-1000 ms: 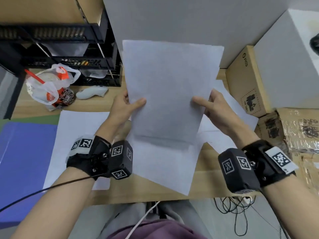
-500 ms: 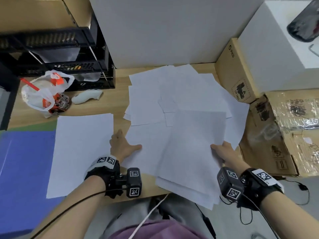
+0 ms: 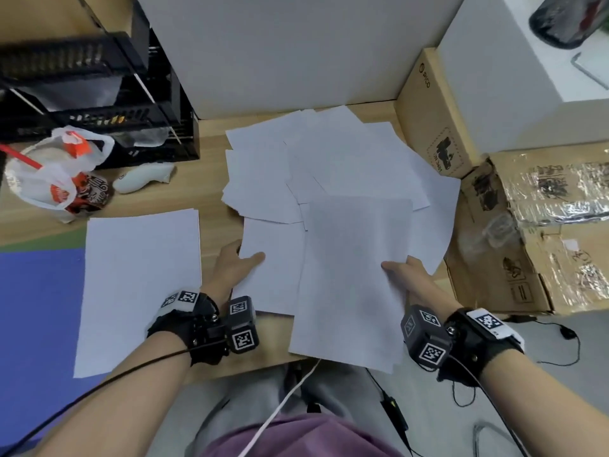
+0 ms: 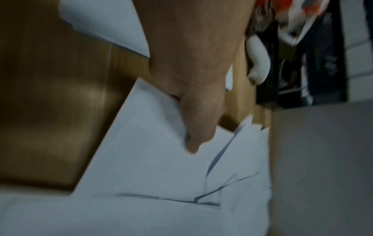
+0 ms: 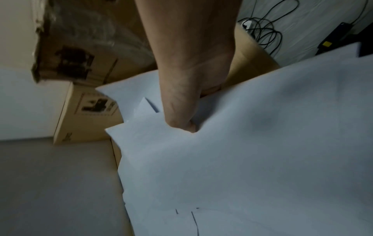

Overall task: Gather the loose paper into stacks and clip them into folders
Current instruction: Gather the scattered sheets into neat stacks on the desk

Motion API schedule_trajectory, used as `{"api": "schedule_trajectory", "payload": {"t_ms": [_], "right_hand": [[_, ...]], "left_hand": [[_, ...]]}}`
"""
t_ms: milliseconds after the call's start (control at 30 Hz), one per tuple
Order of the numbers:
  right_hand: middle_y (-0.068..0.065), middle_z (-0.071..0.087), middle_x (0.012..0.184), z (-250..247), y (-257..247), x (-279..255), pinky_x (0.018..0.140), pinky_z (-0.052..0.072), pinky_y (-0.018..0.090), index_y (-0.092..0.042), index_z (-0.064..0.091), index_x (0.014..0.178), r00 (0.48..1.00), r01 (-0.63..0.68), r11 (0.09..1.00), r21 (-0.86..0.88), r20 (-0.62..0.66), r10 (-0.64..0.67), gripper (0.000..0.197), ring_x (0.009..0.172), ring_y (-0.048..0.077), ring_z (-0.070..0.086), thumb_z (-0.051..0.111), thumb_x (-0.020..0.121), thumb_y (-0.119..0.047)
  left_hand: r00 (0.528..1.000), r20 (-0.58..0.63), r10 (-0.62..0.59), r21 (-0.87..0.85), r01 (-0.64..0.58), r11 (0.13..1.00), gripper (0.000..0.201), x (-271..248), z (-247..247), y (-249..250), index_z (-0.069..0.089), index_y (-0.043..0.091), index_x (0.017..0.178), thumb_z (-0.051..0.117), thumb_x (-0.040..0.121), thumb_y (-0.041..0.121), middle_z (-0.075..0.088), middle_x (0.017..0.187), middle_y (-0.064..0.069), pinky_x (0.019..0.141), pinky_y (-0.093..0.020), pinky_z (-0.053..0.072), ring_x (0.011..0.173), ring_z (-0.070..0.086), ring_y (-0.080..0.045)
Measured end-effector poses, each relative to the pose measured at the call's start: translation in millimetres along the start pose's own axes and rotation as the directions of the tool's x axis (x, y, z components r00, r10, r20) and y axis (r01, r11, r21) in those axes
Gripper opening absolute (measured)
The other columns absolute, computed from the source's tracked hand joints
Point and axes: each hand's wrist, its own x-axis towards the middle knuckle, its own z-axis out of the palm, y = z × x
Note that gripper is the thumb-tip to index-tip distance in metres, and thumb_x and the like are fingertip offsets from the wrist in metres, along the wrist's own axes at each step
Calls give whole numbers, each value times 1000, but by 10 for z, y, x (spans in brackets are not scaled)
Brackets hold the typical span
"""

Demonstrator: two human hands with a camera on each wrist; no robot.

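Several loose white sheets [image 3: 329, 159] lie fanned across the middle of the wooden desk [image 3: 211, 166]. A thicker bundle of paper [image 3: 352, 275] rests on top of them and overhangs the desk's front edge. My right hand [image 3: 407, 275] pinches the bundle's right edge, thumb on top [image 5: 181, 118]. My left hand [image 3: 235, 263] pinches the left edge of a sheet [image 3: 273, 258], thumb above and fingers beneath [image 4: 193, 127]. A squared-up stack [image 3: 138, 285] lies at the left, partly over a blue folder [image 3: 36, 308].
A black tray rack [image 3: 92, 94], a bagged drink cup [image 3: 56, 179] and a white controller [image 3: 145, 179] stand at the back left. Cardboard boxes [image 3: 438, 117] and a taped carton [image 3: 543, 225] crowd the right side. A white panel [image 3: 280, 51] closes the back.
One second ago both hands held the bundle upright above the desk. It has since come down flat onto the loose sheets, and both hands have dropped toward the front edge.
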Motion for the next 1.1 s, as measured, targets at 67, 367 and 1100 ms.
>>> {"api": "schedule_trajectory", "payload": {"t_ms": [67,367,1100], "right_hand": [[11,66,87,112,-112,38,69,48,30,3,59,110,999,17,1000,18,38,-18,25,77,27,63,63,87,-8],[7,61,71,535,-880,-177,58,45,28,-7,60,81,923,321,935,-149,269,-274,12,60,21,58,51,88,-7],[8,74,105,971,-1236,-432,74,59,32,-9,62,117,835,419,882,214,290,-467,32,86,18,73,70,87,-19]], "left_hand": [[991,89,104,22,-106,994,32,-147,-179,174,61,16,120,68,89,20,65,110,5,71,-17,47,92,62,-10],[917,197,345,424,-398,814,8,-619,-1174,915,70,30,94,67,87,33,72,94,16,74,-23,48,86,64,0],[932,253,261,-626,-48,779,68,-782,-1492,842,71,29,116,25,89,72,68,123,-4,91,-45,45,108,64,-26]]}}
